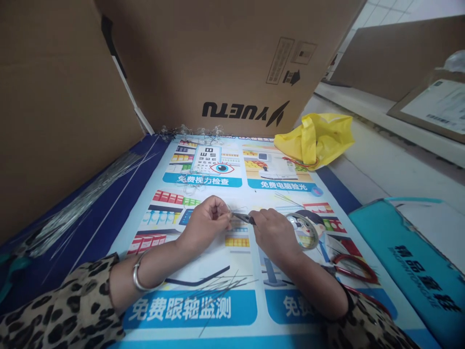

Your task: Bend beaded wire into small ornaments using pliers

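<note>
Over a printed poster [240,271], my right hand [275,236] is closed around small dark needle-nose pliers [244,217]. The jaws reach leftward to the fingertips of my left hand [209,220]. That hand is pinched on a thin wire [236,207], which is fine and only partly visible. Exactly how the jaws meet the wire is too small to tell. Beside my right hand lies a roll of tape [308,232]. Loose cut wires [218,291] are scattered on the poster below my hands.
Cardboard box panels [232,63] stand behind and at left. Twisted wire pieces [196,133] lie along the far edge, and a long wire bundle [87,203] at left. On the right are a yellow bag [319,140], a red-handled tool [356,269] and a teal shoebox [407,261].
</note>
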Available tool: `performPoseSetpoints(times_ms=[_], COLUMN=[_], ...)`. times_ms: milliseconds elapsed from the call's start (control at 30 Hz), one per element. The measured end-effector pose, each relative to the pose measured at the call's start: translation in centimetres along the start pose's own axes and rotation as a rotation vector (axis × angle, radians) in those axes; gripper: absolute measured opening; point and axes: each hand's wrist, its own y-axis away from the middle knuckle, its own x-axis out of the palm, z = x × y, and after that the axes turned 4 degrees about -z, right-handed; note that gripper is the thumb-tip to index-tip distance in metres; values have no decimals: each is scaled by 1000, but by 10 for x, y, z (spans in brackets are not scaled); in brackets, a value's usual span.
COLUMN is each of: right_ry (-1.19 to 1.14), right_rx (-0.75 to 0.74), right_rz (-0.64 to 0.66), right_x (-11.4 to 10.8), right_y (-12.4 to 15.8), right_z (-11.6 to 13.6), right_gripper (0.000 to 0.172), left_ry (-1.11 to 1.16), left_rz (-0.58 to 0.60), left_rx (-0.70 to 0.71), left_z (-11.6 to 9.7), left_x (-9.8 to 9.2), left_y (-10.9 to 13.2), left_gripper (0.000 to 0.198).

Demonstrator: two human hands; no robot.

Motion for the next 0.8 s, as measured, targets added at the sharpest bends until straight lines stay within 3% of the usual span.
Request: performPoseSetpoints(times_ms=[267, 533, 800], right_ry=[-105, -215, -417], right_rx=[119, 164, 152], right_rz=[152, 247, 138], right_x=[-2, -7, 0], right_y=[-2, -4, -3], right_z=[0, 1, 1], right_gripper=[19, 18, 11], left_ry=[59, 132, 264], left_rz=[139, 175, -9], left_rx=[-75, -114, -99], left_z=[-1, 6, 4], left_x=[-6, -10, -17], left_y=[-5, -7, -19], left_gripper=[12, 17, 12])
